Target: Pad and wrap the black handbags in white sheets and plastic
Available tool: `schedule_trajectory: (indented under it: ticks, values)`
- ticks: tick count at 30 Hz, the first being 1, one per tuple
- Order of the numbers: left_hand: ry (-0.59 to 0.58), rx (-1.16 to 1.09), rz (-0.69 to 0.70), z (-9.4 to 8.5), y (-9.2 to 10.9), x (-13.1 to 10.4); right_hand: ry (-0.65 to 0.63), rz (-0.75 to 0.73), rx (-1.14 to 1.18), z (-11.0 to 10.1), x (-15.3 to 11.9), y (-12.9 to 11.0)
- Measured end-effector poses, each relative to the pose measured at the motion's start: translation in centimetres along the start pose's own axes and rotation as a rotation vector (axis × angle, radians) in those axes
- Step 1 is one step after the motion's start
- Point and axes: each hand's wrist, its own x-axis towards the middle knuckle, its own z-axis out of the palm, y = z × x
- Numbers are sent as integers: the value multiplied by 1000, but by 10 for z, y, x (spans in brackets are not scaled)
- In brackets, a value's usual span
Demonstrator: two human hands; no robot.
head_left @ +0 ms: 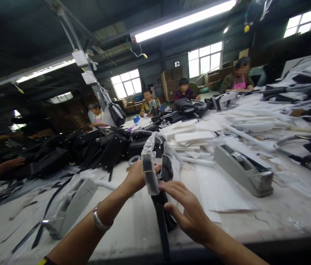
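A black bag point(162, 209) stands on the table in front of me, its raised handles partly wrapped in white translucent sheeting point(151, 176). My left hand point(138, 176) is closed round the wrapped handle, with its fingers partly hidden behind the wrapping. On the bag's right side, my right hand point(184, 208) has its fingers spread and stretched out, the fingertips by the handle's lower end. A strip of black strap hangs down from the bag toward the table's front edge.
Grey tape dispensers stand at left point(72, 206) and right point(243, 171). Black bags point(102, 149) are heaped at the back left, white sheets point(224, 187) at the right. Several people sit across the table; another person's hand point(11, 164) reaches in at far left.
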Motion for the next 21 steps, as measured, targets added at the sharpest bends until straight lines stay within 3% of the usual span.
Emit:
schedule_trajectory:
  ticks: [4,8,13,21]
  values:
    - [-27,-84,-38,5,28,-13,95,69,25,7,-2,-19]
    - [33,-259,-196,4,33,-26,142,117,67,11,6,-23]
    - [-105,-553,-240,-6,36,-42,144,136,86,8,10,-30]
    - [-199,-794,-325,-31,40,-22,142,88,80,9,8,-27]
